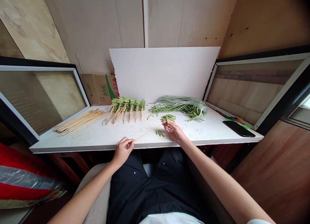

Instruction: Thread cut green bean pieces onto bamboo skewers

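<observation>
My left hand point(124, 149) pinches one end of a thin bamboo skewer point(147, 132) at the table's front edge. The skewer slants up to the right, its far end reaching the fingertips of my right hand point(173, 130). Those fingers are closed around what looks like a short piece of green bean, partly hidden. Just behind them lies a small heap of cut green bean pieces point(170, 117). Several more cut pieces point(160, 133) lie in front, left of my right hand. Stacked at the back left are finished green bean skewers point(128, 104), their bare stick ends facing me.
Loose bamboo skewers point(79, 121) lie on the left of the white table point(116, 140). Long green beans in a clear plastic bag point(181, 107) rest at the back right. A black phone point(238, 128) sits far right. A cardboard box point(99, 88) and glazed frames stand around the edges.
</observation>
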### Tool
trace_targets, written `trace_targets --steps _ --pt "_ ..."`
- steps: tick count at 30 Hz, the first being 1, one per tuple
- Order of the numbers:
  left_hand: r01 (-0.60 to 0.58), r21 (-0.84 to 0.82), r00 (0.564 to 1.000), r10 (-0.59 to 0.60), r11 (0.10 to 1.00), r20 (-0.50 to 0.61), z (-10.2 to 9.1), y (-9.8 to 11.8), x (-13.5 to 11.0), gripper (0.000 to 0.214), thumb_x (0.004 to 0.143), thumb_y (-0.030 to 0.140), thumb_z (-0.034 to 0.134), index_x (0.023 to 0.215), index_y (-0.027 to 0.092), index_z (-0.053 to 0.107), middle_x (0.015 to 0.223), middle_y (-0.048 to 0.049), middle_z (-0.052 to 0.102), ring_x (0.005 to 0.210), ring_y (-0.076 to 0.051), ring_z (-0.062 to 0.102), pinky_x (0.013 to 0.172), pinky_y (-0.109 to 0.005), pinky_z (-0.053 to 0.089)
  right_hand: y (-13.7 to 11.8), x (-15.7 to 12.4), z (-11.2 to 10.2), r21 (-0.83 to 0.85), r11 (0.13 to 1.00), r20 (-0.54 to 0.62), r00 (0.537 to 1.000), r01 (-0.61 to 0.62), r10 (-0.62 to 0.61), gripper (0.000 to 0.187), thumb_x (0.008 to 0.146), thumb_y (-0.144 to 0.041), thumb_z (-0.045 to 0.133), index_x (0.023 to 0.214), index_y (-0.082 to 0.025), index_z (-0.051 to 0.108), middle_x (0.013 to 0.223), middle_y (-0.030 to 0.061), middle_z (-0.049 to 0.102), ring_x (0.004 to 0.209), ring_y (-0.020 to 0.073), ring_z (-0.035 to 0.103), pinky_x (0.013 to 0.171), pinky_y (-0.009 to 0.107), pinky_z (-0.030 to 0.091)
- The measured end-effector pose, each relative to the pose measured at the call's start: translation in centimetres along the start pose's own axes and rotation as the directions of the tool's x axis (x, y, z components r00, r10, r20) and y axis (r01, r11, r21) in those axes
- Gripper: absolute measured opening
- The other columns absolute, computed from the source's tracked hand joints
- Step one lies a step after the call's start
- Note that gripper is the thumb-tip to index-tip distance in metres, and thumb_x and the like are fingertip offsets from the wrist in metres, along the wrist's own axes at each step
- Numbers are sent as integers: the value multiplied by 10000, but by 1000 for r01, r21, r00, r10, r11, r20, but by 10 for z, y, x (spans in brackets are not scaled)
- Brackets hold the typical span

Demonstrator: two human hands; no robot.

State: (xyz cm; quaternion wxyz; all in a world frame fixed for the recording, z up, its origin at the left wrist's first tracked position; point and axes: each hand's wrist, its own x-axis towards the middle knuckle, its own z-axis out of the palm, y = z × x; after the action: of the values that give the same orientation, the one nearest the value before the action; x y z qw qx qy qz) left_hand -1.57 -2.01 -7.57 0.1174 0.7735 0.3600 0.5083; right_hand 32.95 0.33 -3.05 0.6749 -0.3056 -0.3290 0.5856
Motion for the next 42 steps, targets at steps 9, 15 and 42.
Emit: trace_targets --steps 9,15,42 --pt "-36 1 999 36 999 -3 0 0 1 258 1034 311 593 1040 173 811 750 -2 521 629 -121 497 605 -257 420 1 -1 2 -108 994 -99 995 18 -29 307 700 -409 948 911 -242 800 1018 73 805 1122 255 732 710 242 578" --pt "-39 -9 999 39 999 -5 -1 1 1 263 1036 302 590 1052 179 822 744 1 506 628 -121 479 609 -261 411 3 3 -1 -159 987 -136 989 34 -56 313 709 -436 912 934 -262 782 977 43 788 1053 221 711 786 265 546" --pt "-72 -12 997 72 997 1 -5 -2 -5 275 1055 279 555 1108 189 809 766 3 482 640 -123 466 626 -264 417 6 -9 9 -256 962 -91 988 96 -123 354 637 -503 944 826 -242 797 790 2 684 789 159 609 657 263 467"
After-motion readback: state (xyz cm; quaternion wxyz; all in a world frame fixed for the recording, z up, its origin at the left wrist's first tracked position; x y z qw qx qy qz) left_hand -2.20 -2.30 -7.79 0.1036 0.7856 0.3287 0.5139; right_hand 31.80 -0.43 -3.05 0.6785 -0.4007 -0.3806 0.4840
